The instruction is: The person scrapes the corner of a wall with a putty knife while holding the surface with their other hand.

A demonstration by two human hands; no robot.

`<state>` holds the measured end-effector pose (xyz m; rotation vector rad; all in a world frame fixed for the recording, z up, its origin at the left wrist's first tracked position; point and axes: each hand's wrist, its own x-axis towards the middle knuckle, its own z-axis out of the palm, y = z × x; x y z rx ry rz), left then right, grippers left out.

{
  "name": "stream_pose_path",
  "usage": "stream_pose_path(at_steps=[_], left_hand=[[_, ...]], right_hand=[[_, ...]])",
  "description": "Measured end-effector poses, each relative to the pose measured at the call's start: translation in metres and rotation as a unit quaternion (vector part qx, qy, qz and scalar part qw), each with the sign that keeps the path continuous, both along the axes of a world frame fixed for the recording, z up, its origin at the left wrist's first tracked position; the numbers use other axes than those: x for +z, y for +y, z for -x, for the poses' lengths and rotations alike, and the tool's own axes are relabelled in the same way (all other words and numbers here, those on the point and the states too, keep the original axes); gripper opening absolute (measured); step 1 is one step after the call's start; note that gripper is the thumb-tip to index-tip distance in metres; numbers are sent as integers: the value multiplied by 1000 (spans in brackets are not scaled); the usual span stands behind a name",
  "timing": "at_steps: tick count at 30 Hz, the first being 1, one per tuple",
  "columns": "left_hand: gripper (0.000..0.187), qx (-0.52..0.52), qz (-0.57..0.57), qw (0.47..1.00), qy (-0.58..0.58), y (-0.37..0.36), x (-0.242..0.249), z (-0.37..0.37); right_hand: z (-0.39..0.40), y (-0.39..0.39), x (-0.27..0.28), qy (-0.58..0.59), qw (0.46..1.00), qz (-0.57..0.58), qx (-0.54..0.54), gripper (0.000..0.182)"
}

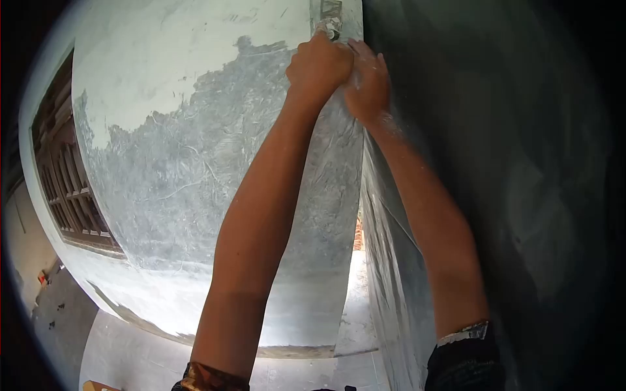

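Raised high against the wall, my left hand [319, 65] is closed in a fist beside the wall's right edge. At its top shows a small dark-and-light ribbed piece [332, 34], whose kind I cannot make out. Just above the fist, a rectangular recess [330, 9] is partly in view. My right hand [368, 81] lies close to the left one along the wall edge, fingers stretched upward, with pale dust on its wrist. The wall [215, 156] carries rough grey patches below a smoother pale coat.
A clear plastic sheet [385, 274] hangs below my right hand, beside a bright gap. The dark surface [495, 150] fills the right side. At left is a wooden window with bars [70, 176]. Pale floor tiles [293, 373] lie below.
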<state>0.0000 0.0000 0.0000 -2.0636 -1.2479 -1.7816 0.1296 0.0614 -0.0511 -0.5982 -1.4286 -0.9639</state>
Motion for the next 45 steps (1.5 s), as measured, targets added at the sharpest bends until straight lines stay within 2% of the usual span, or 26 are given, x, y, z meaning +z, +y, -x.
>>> stream_pose_path(at_steps=[2,3,4,5,6,8,12,14,15,17,18,19,20,21,22,23,24,25,27,31,33,34,36,39,45], left_hand=[[59,-62,21,998,6,13,7,-3],[59,-65,25,997,-11,9,7,10],[56,-75,35,997,10,9,10,12],[54,-83,44,995,31,9,13,14],[54,-85,46,995,34,7,15,15],[52,-66,57,995,40,1,19,10],[49,-66,71,995,24,-1,22,10],[46,-162,71,983,54,7,26,16],[46,-167,70,982,54,9,27,22],[46,-89,-47,994,36,14,29,35],[48,-61,-76,995,15,-2,27,46],[48,-56,-40,997,42,-4,29,56],[49,-34,-31,991,125,9,44,72],[57,-11,-22,978,207,27,58,85],[57,-16,-22,978,207,41,49,89],[57,45,-124,970,206,57,32,90],[56,106,-225,947,202,71,19,92],[56,101,-226,948,201,83,11,97],[55,124,-369,894,221,97,0,104],[56,90,-376,898,209,103,-5,102],[52,160,-493,838,173,108,-8,101],[52,158,-494,837,173,111,-10,100],[57,172,-403,870,227,111,-8,98],[58,115,-396,873,259,105,-1,101],[61,100,-399,860,302,99,25,98]], right_hand=[[-10,-7,0,62,996,53,39,39],[-2,-19,2,46,997,58,35,39],[-3,-27,7,90,951,196,221,38],[-1,-34,11,129,851,322,395,38],[4,-44,11,132,850,322,395,38],[14,-67,11,172,766,364,500,38],[32,-96,17,198,746,372,516,39],[34,-104,19,192,780,369,467,42],[35,-104,21,193,782,368,464,42],[35,-98,24,202,844,373,328,47],[33,-90,25,205,846,371,323,47],[32,-83,26,186,907,329,188,49],[30,-76,26,161,945,280,47,51],[35,-81,25,164,945,280,42,51],[43,-90,22,149,956,251,-30,51],[51,-94,19,134,961,221,-101,52],[55,-93,19,135,960,221,-105,52],[57,-91,19,141,958,214,-130,51],[64,-91,17,150,954,205,-159,50],[73,-103,13,167,939,230,-193,48],[77,-104,14,178,932,244,-202,47],[77,-104,14,194,922,263,-205,47],[77,-103,18,213,912,281,-210,46],[73,-97,25,200,927,232,-216,43],[68,-102,19,170,939,193,-228,43]])
